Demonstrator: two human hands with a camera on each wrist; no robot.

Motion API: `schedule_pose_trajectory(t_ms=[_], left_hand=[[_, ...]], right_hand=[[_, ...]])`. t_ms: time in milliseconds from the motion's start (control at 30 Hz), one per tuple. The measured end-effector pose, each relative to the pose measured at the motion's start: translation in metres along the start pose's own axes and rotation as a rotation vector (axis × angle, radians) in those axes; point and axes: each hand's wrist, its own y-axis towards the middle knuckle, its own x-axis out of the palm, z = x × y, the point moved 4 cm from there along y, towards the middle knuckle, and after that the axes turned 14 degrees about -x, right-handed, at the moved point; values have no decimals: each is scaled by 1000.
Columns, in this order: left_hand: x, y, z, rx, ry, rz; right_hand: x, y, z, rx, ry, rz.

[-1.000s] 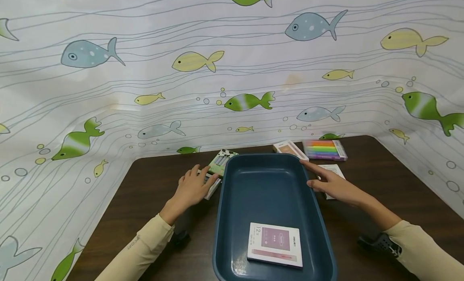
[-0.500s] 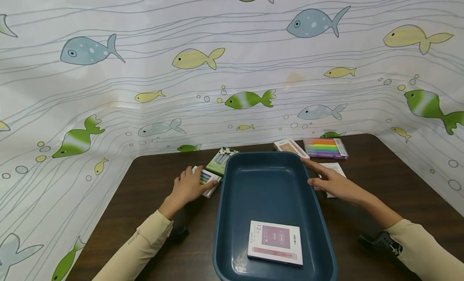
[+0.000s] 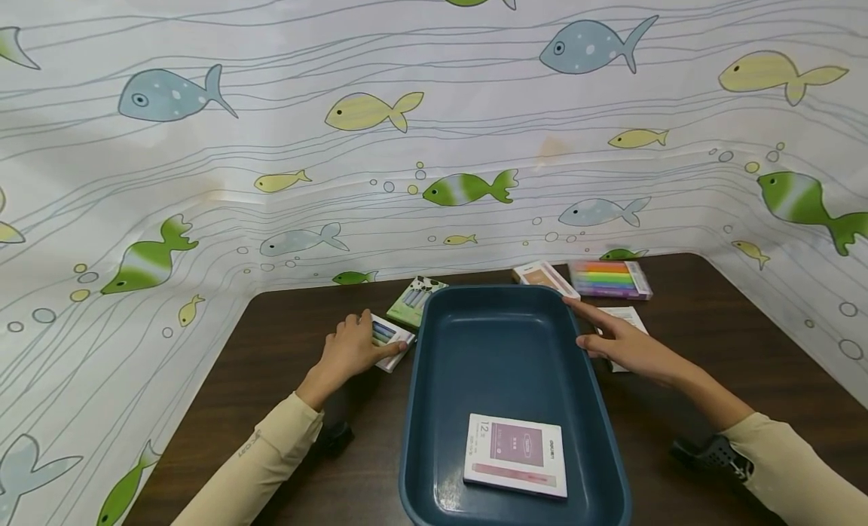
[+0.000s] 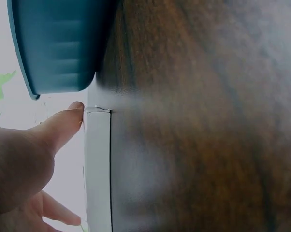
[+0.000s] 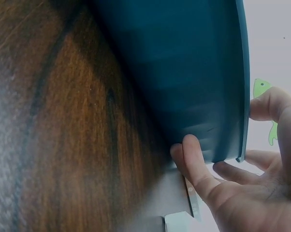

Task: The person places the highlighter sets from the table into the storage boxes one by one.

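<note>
Over a white box [image 3: 396, 334] with a window showing blue and green sticks, my left hand [image 3: 349, 351] lies with fingers spread. In the left wrist view the box [image 4: 98, 169] lies flat on the table; the thumb tip [image 4: 77, 105] is at its upper corner. The hand hides part of this box. My right hand [image 3: 631, 349] holds the right rim of a deep blue tray [image 3: 502, 360]. In the right wrist view its thumb meets the rim and the other fingers [image 5: 191, 150] lie against the outer wall. A white and purple box [image 3: 515, 457] lies in the tray's near end.
Behind the left hand lies a green box [image 3: 415, 301]. At the back right are an orange and white box [image 3: 546, 277] and a rainbow-coloured marker set [image 3: 610, 279]. Another white box [image 3: 625, 319] sits partly under the right hand. Fish-patterned cloth [image 3: 380, 157] rises behind the dark table [image 3: 230, 405].
My left hand has drawn back slightly to the left and settled over the white box, uncovering more of its window. The right hand stays at the tray rim.
</note>
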Motion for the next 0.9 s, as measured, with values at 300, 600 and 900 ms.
schedule_pose_trajectory(t_ms=[300,600,900], left_hand=[[0,0,-4,8,-24,-15],[-9,-4,-5,22,-65,-39],[-19,-1,-5,46,-66,-49]], right_hand=[[3,-1,-2,5,15,-2],[4,-1,-2,-1,26,-8],[2,-1,-1,-5,20,-2]])
